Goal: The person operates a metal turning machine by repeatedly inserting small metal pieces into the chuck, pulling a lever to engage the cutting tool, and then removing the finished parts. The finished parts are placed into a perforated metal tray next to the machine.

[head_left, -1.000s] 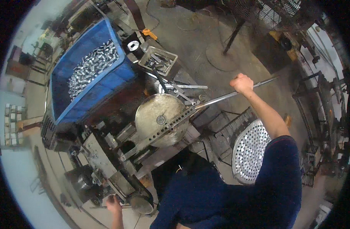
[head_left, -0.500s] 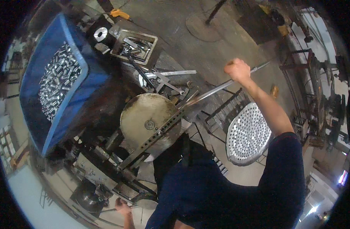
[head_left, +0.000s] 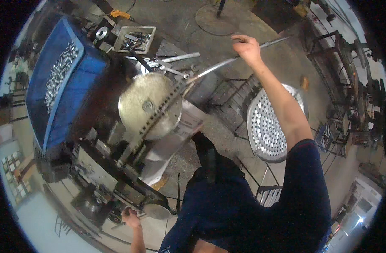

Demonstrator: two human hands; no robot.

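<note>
My right hand [head_left: 247, 48] lies over a long metal lever rod [head_left: 214, 68], its fingers partly bent past the far side and one finger straighter than the rest. The rod runs into a bar with a row of holes [head_left: 163, 105], which crosses the face of a large round metal disc [head_left: 134, 99] on a machine. Low on the left, beside the machine's lower end and a small round plate [head_left: 157, 211], my left hand [head_left: 130, 217] has its fingers curled together. What sits between those fingers is too small to make out.
A blue bin [head_left: 75, 105] at the left holds many short metal cylinders. Behind the disc are a tray [head_left: 153, 31] of metal parts and loose wrenches [head_left: 172, 71]. On the right stands a round tray [head_left: 264, 130] covered with small shiny pieces. Metal racks [head_left: 336, 55] line the far right.
The whole view has shifted, so the disc and bin sit higher and further left. My right hand, still at the rod, has its fingers less tightly closed. My left hand stays low beside the machine.
</note>
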